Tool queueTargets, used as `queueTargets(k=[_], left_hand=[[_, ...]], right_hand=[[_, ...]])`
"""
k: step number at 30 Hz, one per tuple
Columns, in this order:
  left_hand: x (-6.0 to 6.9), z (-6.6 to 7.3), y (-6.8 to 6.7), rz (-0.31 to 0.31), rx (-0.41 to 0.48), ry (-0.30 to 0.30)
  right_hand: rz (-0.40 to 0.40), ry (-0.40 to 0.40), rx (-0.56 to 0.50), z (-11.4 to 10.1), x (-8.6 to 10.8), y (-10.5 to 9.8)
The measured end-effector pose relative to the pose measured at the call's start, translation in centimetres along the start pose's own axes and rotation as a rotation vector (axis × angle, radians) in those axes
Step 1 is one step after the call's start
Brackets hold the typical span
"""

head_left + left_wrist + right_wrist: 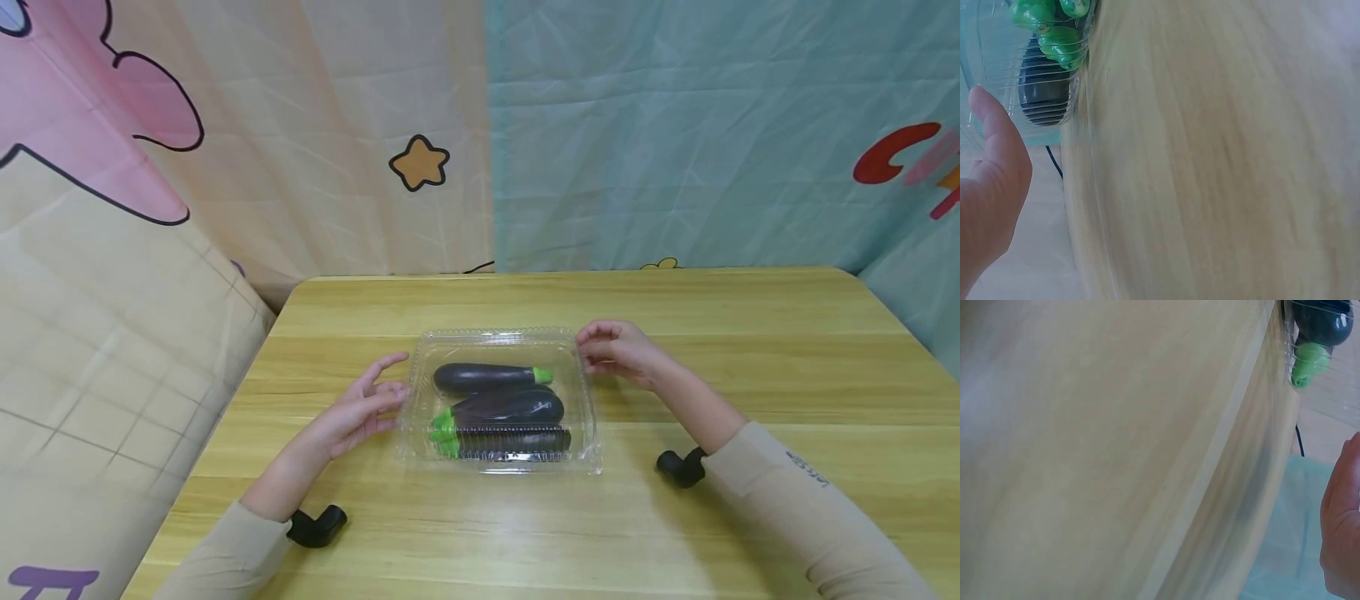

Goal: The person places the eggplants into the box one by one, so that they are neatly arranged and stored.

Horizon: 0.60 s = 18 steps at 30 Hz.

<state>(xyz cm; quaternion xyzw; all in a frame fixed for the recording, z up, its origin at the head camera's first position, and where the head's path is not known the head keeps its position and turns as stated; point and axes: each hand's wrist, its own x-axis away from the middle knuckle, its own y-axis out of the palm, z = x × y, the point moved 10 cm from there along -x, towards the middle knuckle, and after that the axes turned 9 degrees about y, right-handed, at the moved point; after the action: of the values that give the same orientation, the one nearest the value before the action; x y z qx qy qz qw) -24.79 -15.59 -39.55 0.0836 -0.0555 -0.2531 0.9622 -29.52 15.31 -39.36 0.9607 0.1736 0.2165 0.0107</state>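
A clear plastic clamshell box (pixel 491 350) lies on the table with its lid down. Inside are several dark purple eggplants (pixel 483 378) with green stems, seen through the ribbed side in the left wrist view (pixel 1047 87) and partly in the right wrist view (pixel 1325 324). My left hand (pixel 360 414) is at the box's left side, fingers spread and loosely bent, fingertips touching the edge. At the upper right corner, my right hand (pixel 622 352) has its fingertips against the rim, slightly bent. Whether they pinch the rim is hard to see.
The box rests on a light wooden table (pixel 750 350). Printed curtains (pixel 675 150) hang behind it and along the left. A black wrist mount (pixel 318 527) sticks out below each sleeve.
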Motion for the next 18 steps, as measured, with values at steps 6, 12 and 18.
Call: queueTargets(k=[6,12,18], left_hand=[[0.0,0.0,0.2,-0.030,0.017,0.024],[0.0,-0.3,-0.3,-0.006,-0.024,0.011],[-0.1,-0.4,-0.4,0.001,-0.065,0.020]], right_hand=[[-0.032,0.021,0.043,0.3,0.2,-0.1],[-0.076,0.022,0.118,0.6,1.1,0.0],[-0.103,0.019,0.170,0.9,2.2,0.4]])
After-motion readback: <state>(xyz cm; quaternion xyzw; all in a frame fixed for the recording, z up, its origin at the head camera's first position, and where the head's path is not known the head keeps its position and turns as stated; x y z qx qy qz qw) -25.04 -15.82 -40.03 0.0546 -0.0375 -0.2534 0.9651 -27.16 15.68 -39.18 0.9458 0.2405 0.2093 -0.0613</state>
